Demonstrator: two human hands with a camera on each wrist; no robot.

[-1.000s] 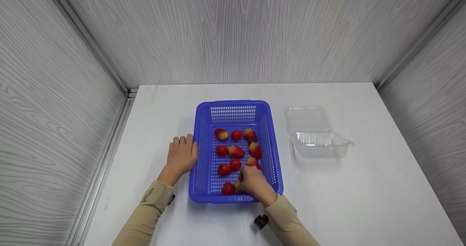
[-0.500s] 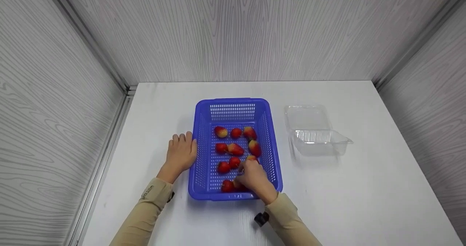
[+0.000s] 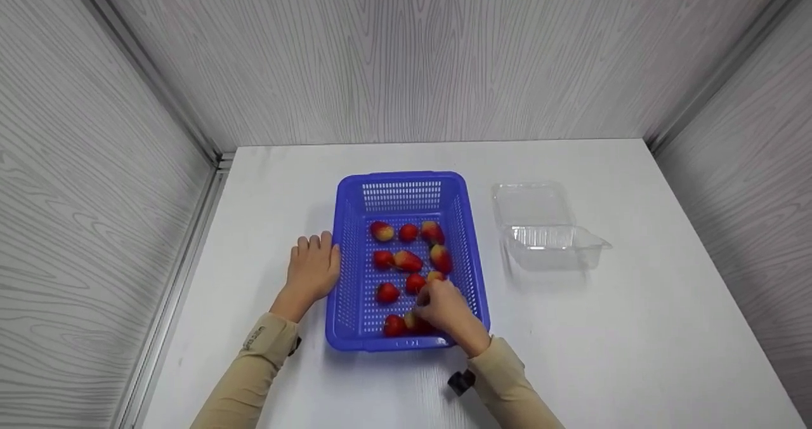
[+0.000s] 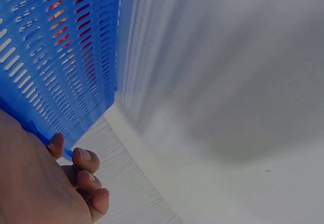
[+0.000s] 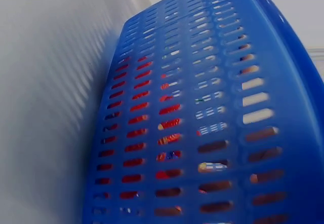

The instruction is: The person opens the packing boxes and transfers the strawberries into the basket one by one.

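Observation:
A blue plastic basket [image 3: 342, 226] of red and red-yellow fruit stands mid-table. My left hand [image 3: 311, 269] holds its left rim; in the left wrist view the left hand [image 4: 43, 178] has its fingers curled at the rim. My right hand [image 3: 447, 308] reaches into the near right part, fingers bunched, pinching at the near side of a small round red fruit [image 3: 415, 283]; the exact contact is hidden. A red-yellow strawberry [image 3: 411, 321] lies partly beneath this hand. In the right wrist view the basket wall [image 5: 228, 117] hides most of the hand.
Other fruit lies in loose rows in the basket, among them a strawberry [image 3: 408, 261] and a round red fruit [image 3: 387, 292]. A clear plastic clamshell box [image 3: 552, 257] stands with its lid raised on the white table [image 3: 602, 340], right of the basket. Wood-grain panels surround the table.
The small round red fruit beside my right fingers has shifted right, away from its round neighbour. My right hand has moved slightly up and right. My left hand stays at the rim.

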